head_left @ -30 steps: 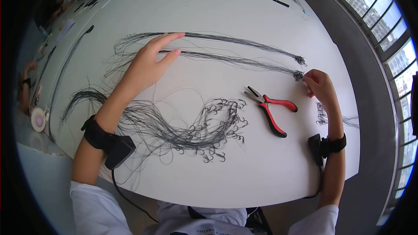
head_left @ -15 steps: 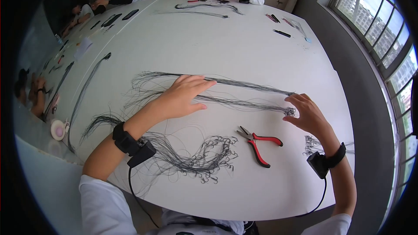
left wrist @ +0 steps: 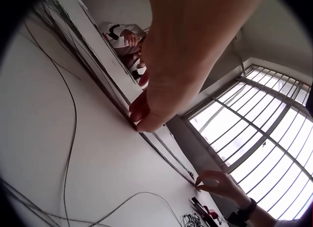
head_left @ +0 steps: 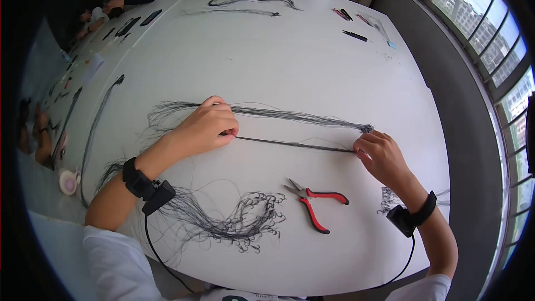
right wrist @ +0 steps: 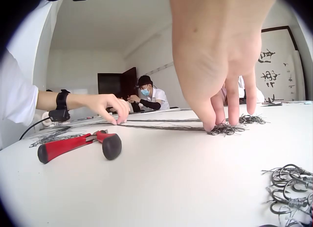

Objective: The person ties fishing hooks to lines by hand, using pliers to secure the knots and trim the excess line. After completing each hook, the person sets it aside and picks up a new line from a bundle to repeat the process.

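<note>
In the head view my left hand (head_left: 209, 128) pinches the nearer bundle of fishing lines (head_left: 295, 144) at its left part, thumb and fingertips together at the tabletop. My right hand (head_left: 383, 157) pinches the same bundle at its right end. There its black fish hooks (right wrist: 226, 129) bunch under the fingertips in the right wrist view. Between the hands the lines run straight as one thin strand. Just beyond lies a second bundle (head_left: 295, 116), looser, with its own hook cluster (head_left: 366, 128) beside my right fingers. The nearer bundle's left tail is hidden behind my left hand.
Red-handled pliers (head_left: 327, 195) lie open-jawed nearer me. A curved heap of hooked lines (head_left: 223, 233) spreads left of them. More hooks (right wrist: 291, 188) lie beside my right forearm. Farther off are a black tool (head_left: 355, 35) and another line bundle (head_left: 100, 114); people sit across the table.
Half a second ago both hands were spread over the bundles. Now their fingers have closed on the nearer bundle, and its loose lines have drawn together into a thin, straight strand.
</note>
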### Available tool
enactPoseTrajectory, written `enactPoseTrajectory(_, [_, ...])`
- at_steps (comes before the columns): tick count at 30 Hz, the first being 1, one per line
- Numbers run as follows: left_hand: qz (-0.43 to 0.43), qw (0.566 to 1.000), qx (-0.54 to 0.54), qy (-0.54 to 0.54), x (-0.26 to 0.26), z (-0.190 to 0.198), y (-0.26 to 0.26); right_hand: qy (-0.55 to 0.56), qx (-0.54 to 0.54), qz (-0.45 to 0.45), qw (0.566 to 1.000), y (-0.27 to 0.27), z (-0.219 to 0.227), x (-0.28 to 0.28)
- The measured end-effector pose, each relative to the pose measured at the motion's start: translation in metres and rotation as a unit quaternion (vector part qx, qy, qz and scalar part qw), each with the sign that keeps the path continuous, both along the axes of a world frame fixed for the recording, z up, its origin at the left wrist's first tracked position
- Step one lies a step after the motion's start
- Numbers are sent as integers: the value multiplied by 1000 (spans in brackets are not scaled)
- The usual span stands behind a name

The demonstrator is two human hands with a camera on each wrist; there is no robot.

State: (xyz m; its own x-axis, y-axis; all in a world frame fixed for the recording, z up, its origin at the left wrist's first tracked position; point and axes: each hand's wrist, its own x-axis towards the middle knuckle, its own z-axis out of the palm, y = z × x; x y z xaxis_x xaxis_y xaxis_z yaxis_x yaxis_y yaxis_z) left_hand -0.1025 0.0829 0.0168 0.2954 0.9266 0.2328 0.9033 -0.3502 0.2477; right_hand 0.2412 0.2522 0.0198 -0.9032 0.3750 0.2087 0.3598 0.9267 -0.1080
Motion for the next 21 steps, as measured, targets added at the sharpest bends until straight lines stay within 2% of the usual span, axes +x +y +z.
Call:
enactPoseTrajectory(8, [51,996,64,46,-25,-1,8,23,79,-9,997,22,-5,-4])
enactPoseTrajectory(14, [58,989,134,20,-32,-9,18,39,30,-62,997,32,0,-10])
enactPoseTrajectory(15, [56,989,134,18,-33,-9,19,40,14,-76,996,35,0,-11])
enactPoseTrajectory(17, [105,993,38,-26,-35,-7,19,29,11,-79,996,40,-1,-11])
enactPoseTrajectory(21, [117,993,28,-2,-37,-4,17,36,20,-69,997,46,-6,-10])
